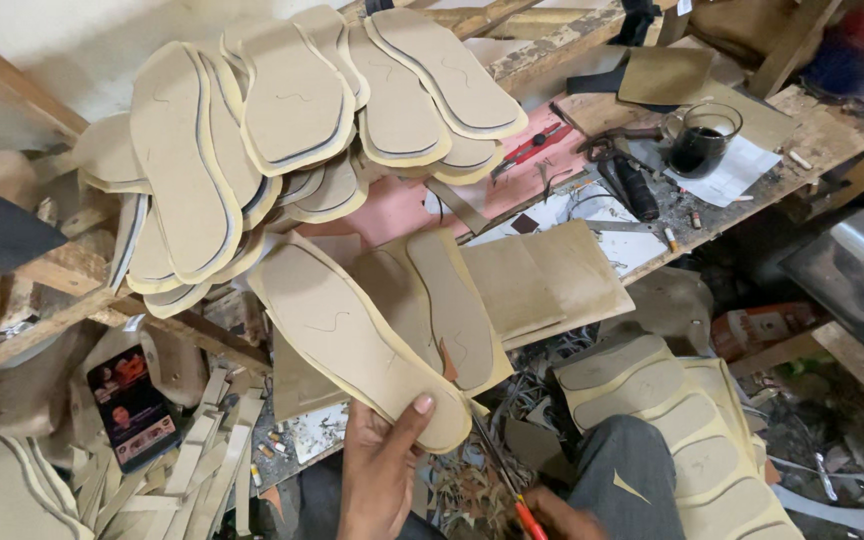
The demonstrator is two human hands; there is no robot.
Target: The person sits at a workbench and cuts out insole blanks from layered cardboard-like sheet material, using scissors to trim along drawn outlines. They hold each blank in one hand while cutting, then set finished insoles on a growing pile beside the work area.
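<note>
Head view, workshop scene, contents as follows. Left hand [380, 470]: grip clenched on the heel end of a tan insole blank [357, 345], thumb pressed on its upper face, the blank angled up and away toward the upper left, carrying a pale trim margin round its edge and a faint pencil squiggle. Right hand [557, 518]: low at the bottom edge, mostly cut off; grip closed around red-handled scissors [524, 512], whose thin blades run up toward the held blank. Behind the blank: a second cut insole [452, 305] lying on uncut tan board sheets [552, 280]. Upper left: a fanned stack of finished insoles [282, 110], overlapping, dark lines along their edges, resting on a rough wooden tabletop [832, 135]. On that tabletop, well apart from the hands: a glass mug of dark liquid [700, 140] on white paper, a black cylinder beside it, a red utility knife [527, 145] on pink sheet. Lower right: a row of cut insoles [682, 420] beside the person's grey-clad knee [627, 475]. Lower left: strip offcuts [197, 455] and a printed dark packet [132, 405] on the floor.
</note>
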